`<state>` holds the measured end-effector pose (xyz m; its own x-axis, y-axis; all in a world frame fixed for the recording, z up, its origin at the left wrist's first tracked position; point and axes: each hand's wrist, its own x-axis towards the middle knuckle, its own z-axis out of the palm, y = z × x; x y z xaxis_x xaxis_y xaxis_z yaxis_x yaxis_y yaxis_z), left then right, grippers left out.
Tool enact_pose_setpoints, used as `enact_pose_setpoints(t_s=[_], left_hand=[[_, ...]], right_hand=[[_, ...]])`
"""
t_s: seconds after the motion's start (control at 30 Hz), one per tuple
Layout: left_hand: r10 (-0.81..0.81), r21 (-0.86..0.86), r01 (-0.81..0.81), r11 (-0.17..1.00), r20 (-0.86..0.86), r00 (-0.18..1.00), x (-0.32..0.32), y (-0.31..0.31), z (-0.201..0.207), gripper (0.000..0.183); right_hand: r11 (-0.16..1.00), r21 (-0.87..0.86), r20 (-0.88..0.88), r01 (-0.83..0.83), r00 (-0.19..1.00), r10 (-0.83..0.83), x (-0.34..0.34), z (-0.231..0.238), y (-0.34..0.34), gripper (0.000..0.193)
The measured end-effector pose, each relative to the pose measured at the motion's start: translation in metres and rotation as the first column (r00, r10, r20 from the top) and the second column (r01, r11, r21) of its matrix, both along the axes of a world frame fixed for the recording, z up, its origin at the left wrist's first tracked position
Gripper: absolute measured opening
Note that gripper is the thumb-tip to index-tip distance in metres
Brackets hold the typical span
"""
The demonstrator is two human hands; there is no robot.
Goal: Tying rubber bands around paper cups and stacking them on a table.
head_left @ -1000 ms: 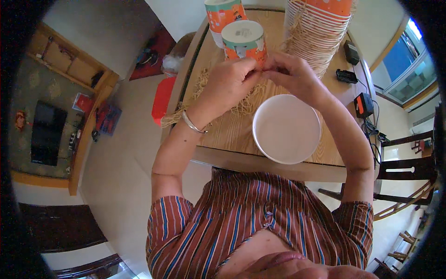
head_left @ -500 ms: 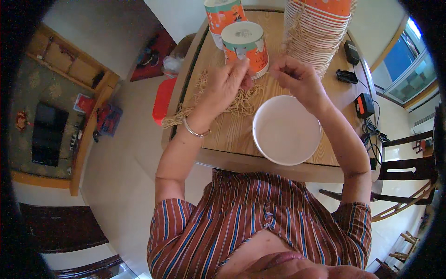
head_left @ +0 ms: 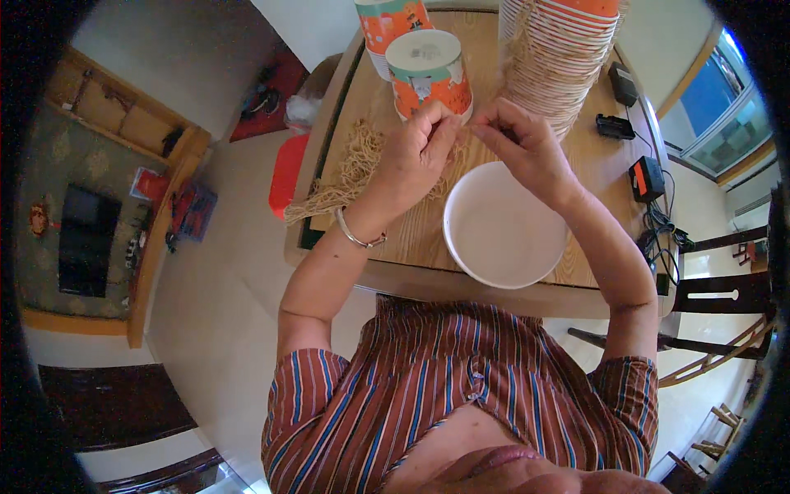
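My left hand (head_left: pixel 418 160) and my right hand (head_left: pixel 527 148) meet over the table, each closed in a pinch with the fingertips nearly touching. A thin pale strand of twine (head_left: pixel 468 125) seems to run between the fingers, though most of it is hidden. Just below my right hand stands a white round tub (head_left: pixel 504 229), its mouth facing up. A tangled heap of tan twine (head_left: pixel 354 169) lies under and beside my left forearm. Behind my hands, an orange and green paper tub (head_left: pixel 425 53) rests upside down.
Another printed tub (head_left: pixel 390 26) stands at the back left. On the back right rises a tall stack of tubs (head_left: pixel 553 78) draped with twine. Black chargers (head_left: pixel 646 179) and cables line the table's right edge. A red stool (head_left: pixel 288 174) is at the left, a dark chair (head_left: pixel 720 294) at the right.
My hands have come closer together and the fingertips now almost meet. My left hand has moved right and slightly down. The whole view has shifted a little.
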<state>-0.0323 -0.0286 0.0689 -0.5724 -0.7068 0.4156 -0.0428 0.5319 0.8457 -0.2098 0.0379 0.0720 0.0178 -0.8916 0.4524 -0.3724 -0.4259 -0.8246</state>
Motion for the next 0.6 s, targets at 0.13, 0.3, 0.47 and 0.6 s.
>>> enact_pose_setpoints(t_s=[0.13,0.3,0.47,0.6], left_hand=[[-0.014,0.023,0.012,1.0,0.073,0.997,0.003,-0.002,0.0,0.013],[-0.031,0.008,0.03,1.0,0.094,0.995,0.005,-0.004,-0.004,0.011],[-0.094,0.142,0.087,0.986,0.039,0.995,0.002,0.001,0.0,0.01],[-0.122,0.201,0.127,0.971,-0.037,0.992,0.002,-0.001,-0.007,0.009]], right_hand=[[0.999,0.007,-0.034,0.04,0.999,-0.04,0.0,-0.001,0.002,0.01],[0.997,0.047,-0.069,0.062,0.996,-0.059,0.002,0.002,0.006,0.011],[0.995,-0.012,-0.089,0.104,0.991,-0.104,-0.001,-0.007,0.007,0.011],[0.993,-0.071,-0.13,0.096,0.986,-0.105,0.001,-0.008,0.007,0.009]])
